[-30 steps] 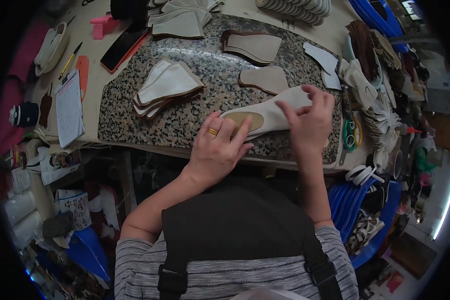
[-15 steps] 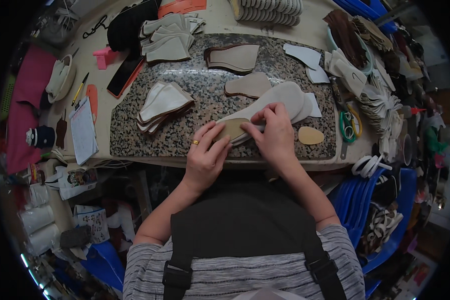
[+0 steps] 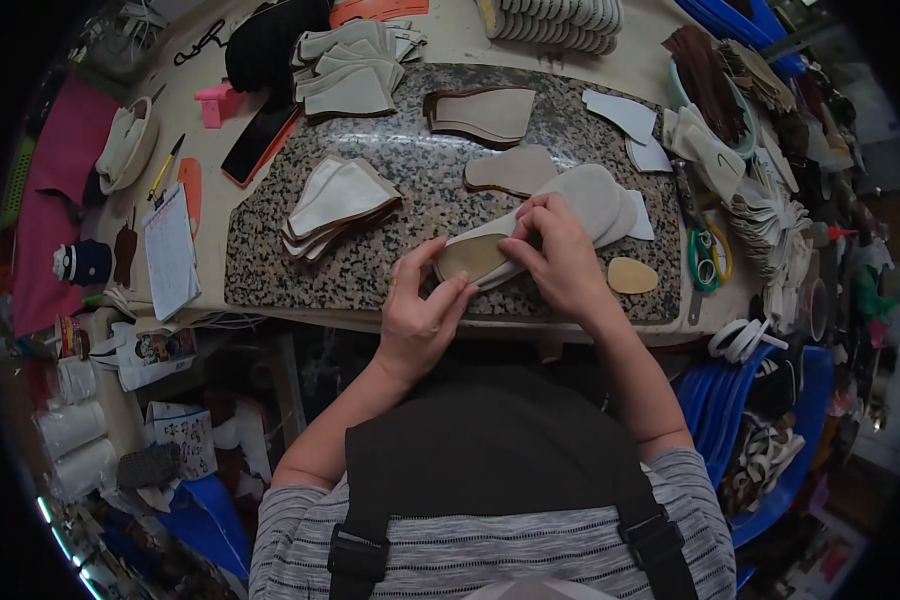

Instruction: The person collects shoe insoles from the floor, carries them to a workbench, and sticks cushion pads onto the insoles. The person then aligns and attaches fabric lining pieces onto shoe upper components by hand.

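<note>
A pale grey insole (image 3: 585, 188) lies slantwise on the speckled stone slab (image 3: 420, 215), on top of other insoles (image 3: 625, 212). Over its heel end sits a tan heel pad (image 3: 473, 258) with a rounded edge. My left hand (image 3: 418, 315) frames that heel end, index finger at the far edge and thumb at the near edge, gripping both layers. The pad's inner end is under the thumb of my right hand (image 3: 562, 258), whose curled fingers pinch at the insole's side. A second tan heel pad (image 3: 632, 275) rests on the slab, right of my right hand.
Stacked leather pieces lie on the slab at left (image 3: 340, 205), top (image 3: 480, 115) and middle (image 3: 513, 170). Green-and-yellow-handled scissors (image 3: 705, 258) are at the right. A phone (image 3: 255, 150) and a clipboard (image 3: 170, 250) lie left. Blue plastic chairs (image 3: 715, 405) stand below the table's right side.
My left fingers have shifted from lying across the heel pad to its outer edges, so more of it shows. My right hand stays at its inner end. The whole view has moved slightly.
</note>
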Demonstrator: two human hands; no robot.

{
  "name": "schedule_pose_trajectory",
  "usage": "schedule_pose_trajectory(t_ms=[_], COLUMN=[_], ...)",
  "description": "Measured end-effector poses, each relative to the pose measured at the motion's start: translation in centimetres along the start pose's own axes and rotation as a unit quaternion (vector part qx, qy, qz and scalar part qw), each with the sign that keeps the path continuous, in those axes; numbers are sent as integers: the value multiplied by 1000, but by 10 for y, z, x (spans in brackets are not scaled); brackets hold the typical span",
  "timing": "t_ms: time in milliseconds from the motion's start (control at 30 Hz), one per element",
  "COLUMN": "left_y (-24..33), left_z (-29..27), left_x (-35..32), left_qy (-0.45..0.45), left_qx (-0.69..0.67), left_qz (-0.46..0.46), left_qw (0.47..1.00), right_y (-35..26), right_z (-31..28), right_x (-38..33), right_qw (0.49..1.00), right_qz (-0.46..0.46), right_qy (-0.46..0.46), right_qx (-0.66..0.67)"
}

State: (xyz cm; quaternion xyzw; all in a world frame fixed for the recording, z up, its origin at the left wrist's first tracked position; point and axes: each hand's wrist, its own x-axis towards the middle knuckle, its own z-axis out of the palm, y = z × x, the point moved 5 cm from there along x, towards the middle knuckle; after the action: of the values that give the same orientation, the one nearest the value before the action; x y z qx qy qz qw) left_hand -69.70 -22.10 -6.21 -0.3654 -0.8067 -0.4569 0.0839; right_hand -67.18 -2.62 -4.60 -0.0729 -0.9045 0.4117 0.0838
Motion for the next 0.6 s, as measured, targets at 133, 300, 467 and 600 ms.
schedule_pose_trajectory(t_ms=[133, 300, 467, 600], left_y=[8, 12, 21, 1], left_z=[-3, 4, 6, -3], left_x=[4, 0, 6, 39], left_qy=[5, -46, -132, -223], left_qx=[75, 166, 197, 28], left_qz=[68, 89, 50, -31], left_qw=[995, 981, 970, 974], right_y=[-2, 4, 26, 40], right_z=[0, 3, -29, -65], right_x=[3, 2, -15, -51], right_qw=[999, 997, 979, 961], right_qz=[37, 35, 127, 142], right_qy=[-4, 28, 157, 224], right_qx=[-11, -69, 33, 74])
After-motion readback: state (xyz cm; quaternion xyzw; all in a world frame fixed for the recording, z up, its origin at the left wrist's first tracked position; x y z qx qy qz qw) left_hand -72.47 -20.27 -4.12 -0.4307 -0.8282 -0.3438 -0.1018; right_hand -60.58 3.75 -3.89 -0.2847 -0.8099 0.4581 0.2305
